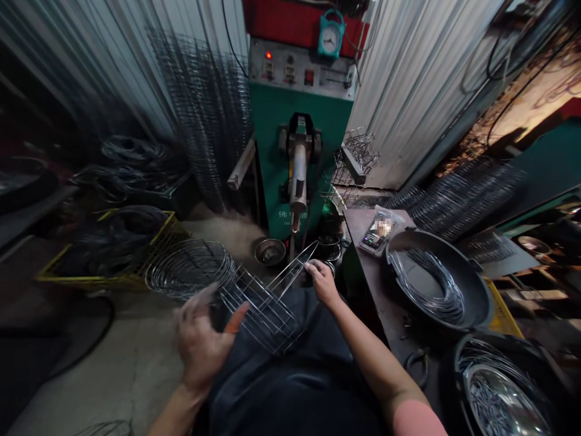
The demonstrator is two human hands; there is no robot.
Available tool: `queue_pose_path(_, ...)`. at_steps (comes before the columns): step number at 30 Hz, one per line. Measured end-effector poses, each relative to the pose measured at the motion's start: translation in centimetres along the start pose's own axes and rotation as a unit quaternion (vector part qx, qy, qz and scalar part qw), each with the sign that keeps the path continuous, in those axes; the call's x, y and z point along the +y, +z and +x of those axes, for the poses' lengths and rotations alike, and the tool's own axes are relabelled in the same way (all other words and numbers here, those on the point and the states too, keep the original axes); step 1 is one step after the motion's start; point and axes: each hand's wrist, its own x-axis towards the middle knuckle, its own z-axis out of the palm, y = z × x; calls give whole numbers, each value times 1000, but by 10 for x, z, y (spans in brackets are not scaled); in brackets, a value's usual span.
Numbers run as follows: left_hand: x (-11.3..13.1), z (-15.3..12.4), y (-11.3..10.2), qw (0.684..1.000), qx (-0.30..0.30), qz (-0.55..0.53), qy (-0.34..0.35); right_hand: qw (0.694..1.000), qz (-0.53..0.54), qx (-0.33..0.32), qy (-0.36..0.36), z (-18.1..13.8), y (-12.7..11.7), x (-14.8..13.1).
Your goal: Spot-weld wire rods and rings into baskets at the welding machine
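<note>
A wire grid basket (pixel 267 306) lies across my lap, its long wire handle reaching up toward the welding head (pixel 298 181) of a green spot-welding machine (pixel 299 115). My right hand (pixel 322 280) is closed on the handle end of the basket. Blurred by motion, my left hand (pixel 200 339) hovers at the basket's lower left edge, fingers spread, holding nothing. A stack of round wire rings (pixel 190 269) sits just left of the basket.
A yellow crate (pixel 109 248) of dark wire coils stands on the floor at left. On the bench at right are a black pan (pixel 436 281) with wire loops, a phone (pixel 376 233) and a metal bowl (pixel 503 396) of small wire pieces. Wire mesh panels (pixel 204 115) lean against the wall.
</note>
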Motion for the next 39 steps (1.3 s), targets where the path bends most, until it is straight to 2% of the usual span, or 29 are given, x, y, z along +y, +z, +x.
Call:
queue_pose_path(1,12,9,1,995,-29,52,79,1000,-2,3,-2,0,1,-2)
queue_pose_path(3,37,25,11,970,-87,128,187,1000,-3,4,-1,-2,3,-7)
queue_pose_path(5,55,35,29,945,-137,170,244,1000,1,-1,9,-4,5,-12)
queue_pose_path(8,68,42,54,921,-194,192,279,1000,15,-5,23,-4,4,-15)
queue_pose_path(11,70,47,68,914,-205,183,298,999,23,-5,22,-1,1,-14)
queue_pose_path(17,72,65,74,910,-193,171,323,999,46,-11,17,16,0,-17)
queue_pose_path(29,71,92,96,908,-219,167,315,997,70,5,34,49,3,-9)
queue_pose_path(39,73,119,112,894,-252,221,296,993,107,32,43,80,9,8)
